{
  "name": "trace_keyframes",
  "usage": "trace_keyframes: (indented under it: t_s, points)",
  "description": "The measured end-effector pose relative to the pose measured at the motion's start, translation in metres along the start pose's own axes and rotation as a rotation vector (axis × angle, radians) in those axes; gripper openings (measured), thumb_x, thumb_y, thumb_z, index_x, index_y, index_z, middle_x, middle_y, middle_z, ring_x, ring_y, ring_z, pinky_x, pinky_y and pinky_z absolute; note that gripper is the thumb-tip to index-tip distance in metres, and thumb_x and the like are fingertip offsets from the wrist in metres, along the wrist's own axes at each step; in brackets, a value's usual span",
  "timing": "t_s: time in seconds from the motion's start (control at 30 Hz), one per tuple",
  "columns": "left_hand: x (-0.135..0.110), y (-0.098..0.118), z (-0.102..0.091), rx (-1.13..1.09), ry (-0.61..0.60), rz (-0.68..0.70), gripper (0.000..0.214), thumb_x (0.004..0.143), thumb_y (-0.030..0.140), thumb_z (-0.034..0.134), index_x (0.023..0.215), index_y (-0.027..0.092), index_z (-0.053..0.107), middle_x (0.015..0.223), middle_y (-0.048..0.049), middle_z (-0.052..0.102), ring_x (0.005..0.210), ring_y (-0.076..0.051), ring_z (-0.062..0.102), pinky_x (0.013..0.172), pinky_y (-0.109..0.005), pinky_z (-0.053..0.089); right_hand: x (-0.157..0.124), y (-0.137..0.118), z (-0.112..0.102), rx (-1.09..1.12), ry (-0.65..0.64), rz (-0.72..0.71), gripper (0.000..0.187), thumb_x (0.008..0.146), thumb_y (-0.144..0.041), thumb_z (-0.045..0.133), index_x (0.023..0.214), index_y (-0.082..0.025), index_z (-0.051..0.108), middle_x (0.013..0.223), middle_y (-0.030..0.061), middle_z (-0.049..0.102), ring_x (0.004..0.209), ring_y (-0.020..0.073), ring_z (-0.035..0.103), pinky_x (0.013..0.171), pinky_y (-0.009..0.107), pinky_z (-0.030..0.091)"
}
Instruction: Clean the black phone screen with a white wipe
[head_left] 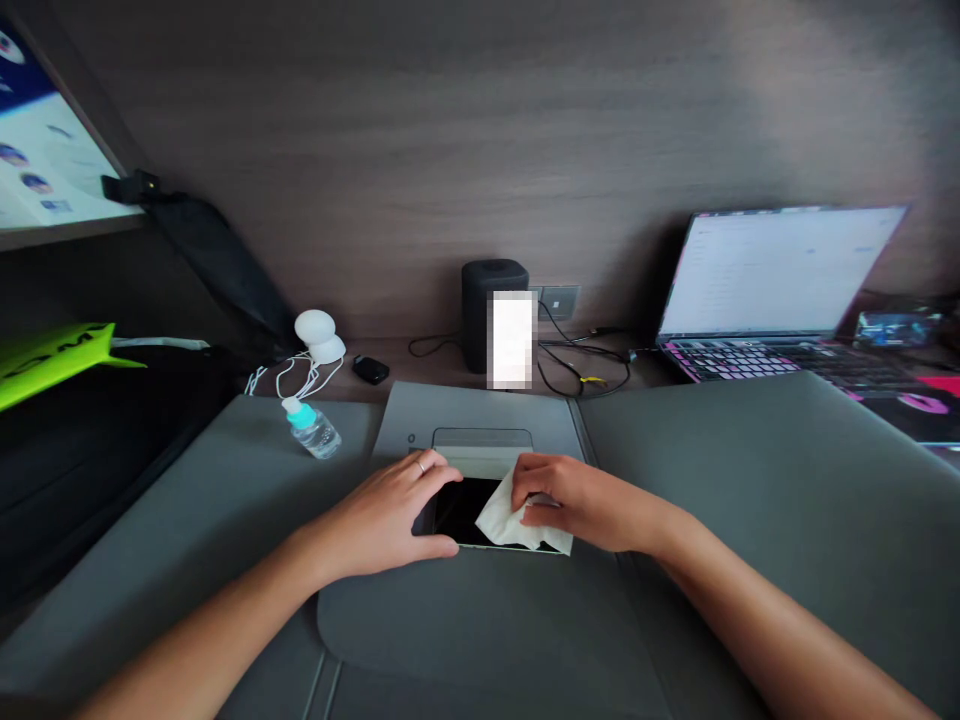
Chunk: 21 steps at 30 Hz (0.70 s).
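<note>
A phone (459,508) with a dark, glossy screen lies flat in front of me on a grey folded case (465,600). My left hand (397,510) grips the phone's left end, thumb on the near edge and fingers along the far edge. A ring shows on one of its fingers. In my right hand (581,495) is a crumpled white tissue (499,522), pinched between thumb and fingers and resting on the screen. The tissue and the hand cover the phone's right part.
A small clear spray bottle (319,435) lies tilted to the left. Behind stand a white round camera (315,328), a small black object (370,369), a black speaker (476,320) and loose cables (581,375). An open laptop (780,275) is at the back right.
</note>
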<state>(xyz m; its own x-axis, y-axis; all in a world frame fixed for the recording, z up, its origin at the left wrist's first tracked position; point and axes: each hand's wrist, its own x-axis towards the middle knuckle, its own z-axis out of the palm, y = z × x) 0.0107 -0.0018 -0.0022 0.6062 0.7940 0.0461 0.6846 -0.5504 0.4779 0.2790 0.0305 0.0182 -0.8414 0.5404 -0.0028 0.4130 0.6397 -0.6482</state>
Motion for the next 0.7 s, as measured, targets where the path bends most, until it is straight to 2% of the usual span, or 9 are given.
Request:
trace_keyframes:
  t_s: [0.17,0.33,0.47,0.7]
  points:
    - [0.0,0.002,0.0,-0.007,0.0,0.003,0.052,0.078,0.033,0.072,0.125,0.027,0.052,0.123,-0.0051,0.055,0.111,-0.028,0.057,0.094,-0.04,0.047,0.002,-0.003,0.009,-0.04,-0.014,-0.098,0.016,0.093,-0.011,0.055,0.098,-0.016,0.07,0.096,0.0063,0.06,0.084,0.0146,0.059,0.079,0.027,0.048]
    - [0.0,0.001,0.0,0.012,-0.001,-0.016,0.055,0.079,0.038,0.071,0.129,0.027,0.051,0.126,-0.0056,0.054,0.114,-0.029,0.056,0.095,-0.041,0.046,0.008,0.003,0.015,-0.109,0.085,-0.12,0.028,0.096,-0.011,0.047,0.11,-0.018,0.069,0.102,0.0091,0.058,0.093,0.0173,0.058,0.085,0.031,0.048]
    - [0.0,0.0,0.001,0.012,-0.011,-0.011,0.055,0.078,0.037,0.072,0.128,0.028,0.051,0.125,-0.005,0.054,0.112,-0.028,0.057,0.094,-0.04,0.047,0.008,0.002,0.017,-0.158,0.02,-0.193,0.037,0.094,-0.008,0.048,0.125,-0.021,0.064,0.109,0.0107,0.055,0.101,0.0188,0.056,0.09,0.033,0.047]
    - [-0.002,0.002,0.0,0.019,-0.008,0.002,0.054,0.08,0.038,0.07,0.129,0.029,0.049,0.126,-0.0056,0.054,0.112,-0.028,0.057,0.094,-0.041,0.047,0.007,-0.002,0.017,-0.235,0.03,-0.167,0.036,0.094,-0.014,0.051,0.129,-0.017,0.06,0.112,0.0133,0.054,0.105,0.0226,0.053,0.094,0.039,0.047]
